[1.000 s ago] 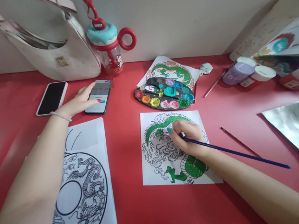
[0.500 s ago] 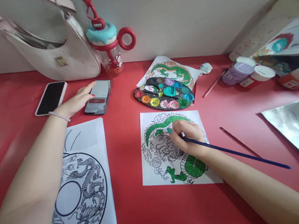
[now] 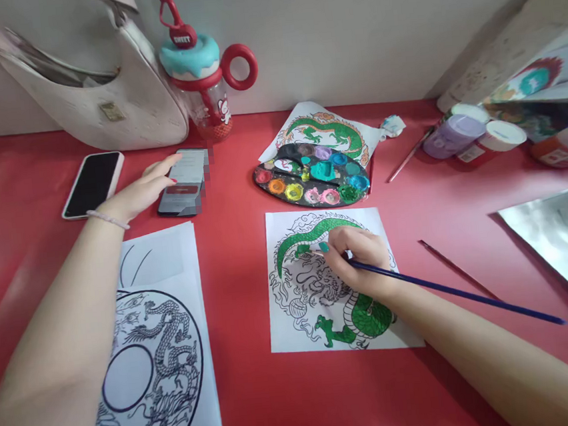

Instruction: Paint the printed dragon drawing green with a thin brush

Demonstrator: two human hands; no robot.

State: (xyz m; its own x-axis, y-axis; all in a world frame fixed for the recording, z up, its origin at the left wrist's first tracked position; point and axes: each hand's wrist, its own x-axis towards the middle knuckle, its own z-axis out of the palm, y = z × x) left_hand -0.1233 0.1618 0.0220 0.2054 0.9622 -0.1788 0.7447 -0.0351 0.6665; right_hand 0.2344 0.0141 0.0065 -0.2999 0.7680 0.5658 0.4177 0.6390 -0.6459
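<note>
My right hand (image 3: 356, 259) pinches a long blue paintbrush (image 3: 452, 294), its tip resting on a dragon colouring sheet (image 3: 300, 332) that is partly painted green. My left hand (image 3: 139, 192) reaches to a lit phone (image 3: 185, 182) at the back left; its fingers are stretched out, with the fingertips touching the screen. A second, dark phone (image 3: 93, 183) lies just left of that hand. A black palette (image 3: 311, 180) with wells of several colours sits behind the sheet.
A white handbag (image 3: 92, 101) and a teal-lidded bottle (image 3: 198, 80) stand by the wall. Unpainted dragon sheets (image 3: 162, 358) lie under my left arm. Paint jars (image 3: 472, 134), a spare brush (image 3: 457, 270) and a silver foil sheet (image 3: 562, 240) are at the right.
The phone's screen changed under my left fingers, which shifted slightly up the screen. The view tilted a little. My right hand and brush stayed put.
</note>
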